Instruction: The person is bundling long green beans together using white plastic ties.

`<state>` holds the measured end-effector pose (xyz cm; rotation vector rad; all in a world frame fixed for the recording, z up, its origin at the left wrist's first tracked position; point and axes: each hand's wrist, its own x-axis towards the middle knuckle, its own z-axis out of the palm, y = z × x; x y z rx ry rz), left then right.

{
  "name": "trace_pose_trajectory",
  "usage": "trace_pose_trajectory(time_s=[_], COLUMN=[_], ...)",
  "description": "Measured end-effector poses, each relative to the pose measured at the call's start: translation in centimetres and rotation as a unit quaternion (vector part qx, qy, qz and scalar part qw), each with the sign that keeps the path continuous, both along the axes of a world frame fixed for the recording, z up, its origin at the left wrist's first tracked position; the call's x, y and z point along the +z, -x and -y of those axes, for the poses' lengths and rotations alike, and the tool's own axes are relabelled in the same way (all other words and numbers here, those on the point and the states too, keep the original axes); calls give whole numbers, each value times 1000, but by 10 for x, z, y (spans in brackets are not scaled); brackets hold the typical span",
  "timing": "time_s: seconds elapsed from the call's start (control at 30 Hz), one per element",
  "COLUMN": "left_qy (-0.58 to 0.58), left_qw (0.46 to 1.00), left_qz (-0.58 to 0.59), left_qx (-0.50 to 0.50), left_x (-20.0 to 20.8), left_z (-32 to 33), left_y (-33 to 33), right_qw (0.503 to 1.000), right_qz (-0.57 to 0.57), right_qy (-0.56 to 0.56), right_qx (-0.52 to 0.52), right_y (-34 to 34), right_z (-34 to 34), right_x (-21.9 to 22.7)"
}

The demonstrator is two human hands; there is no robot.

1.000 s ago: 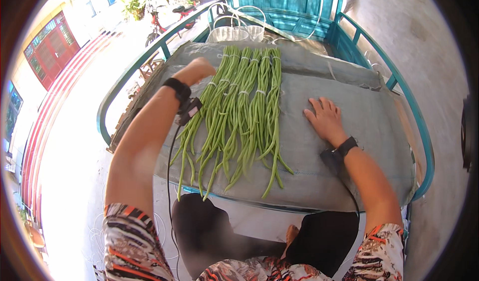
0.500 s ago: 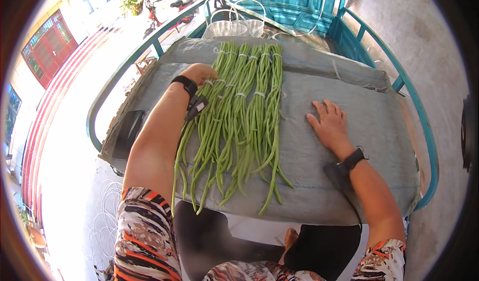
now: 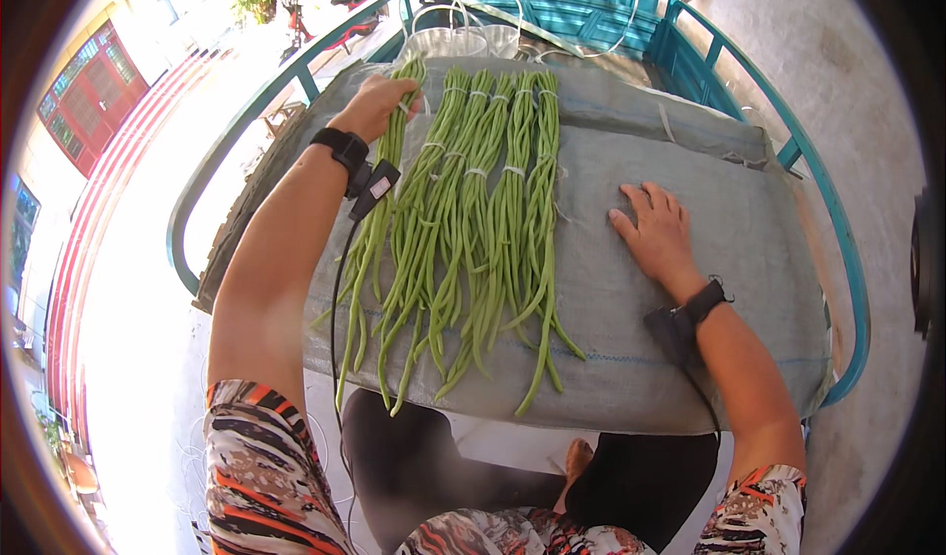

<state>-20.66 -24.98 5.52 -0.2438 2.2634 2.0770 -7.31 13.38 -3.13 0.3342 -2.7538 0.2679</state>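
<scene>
My left hand [image 3: 377, 105] reaches far up the table [image 3: 690, 141], near its top left corner, and my grip there is closed loosely around the upper end of the leftmost bundle [image 3: 384, 176] of long beans. The fingers curl over the stems where a pale tie circles them; I cannot tell how tightly I hold. A black wristband [image 3: 341, 147] sits on that wrist, with a small dark tag [image 3: 372, 190] hanging from it and a thin cable [image 3: 335, 299] running down toward me.

My right hand [image 3: 654, 232] lies flat on the grey sacking [image 3: 631, 358] that covers the table, fingers spread, palm down, holding nothing. It rests well to the right of the beans, apart from them. It wears a black wristband too [image 3: 706, 302].

The beans [image 3: 473, 220] lie lengthwise in several bundles side by side, tied near the top with pale bands, their loose tips fanning out toward the near edge of the sacking and a few hanging just over it. The bundle in my left hand is the outermost on the left, touching its neighbour.

A teal metal rail [image 3: 833, 230] rings the table. Beyond the far end sits a clear plastic bag [image 3: 455, 41]. My patterned sleeves [image 3: 258, 466] show at the bottom, with dark trousers [image 3: 414, 457] between them.
</scene>
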Motion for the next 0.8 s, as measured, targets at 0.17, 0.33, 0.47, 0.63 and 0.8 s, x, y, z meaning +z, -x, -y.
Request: trace_pose_trajectory(time_s=[0.17, 0.33, 0.47, 0.63, 0.8], left_qy=[43, 492, 614, 644, 596], left_qw=[996, 728, 756, 726, 786], left_qz=[3, -337, -171, -99, 31], left_qx=[-79, -338, -146, -220, -161], left_x=[-2, -41, -40, -8, -18], left_z=[-17, -3, -42, -40, -22], left_y=[5, 9, -13, -68, -87], right_qw=[1000, 1000, 1000, 1000, 1000], right_qz=[-3, 1, -4, -24, -6], right_qy=[-6, 7, 12, 6, 20], right_qx=[-5, -4, -3, 1, -2], right_y=[-3, -4, -4, -1, -3], right_z=[-2, 4, 2, 0, -1], right_x=[2, 4, 0, -2, 1])
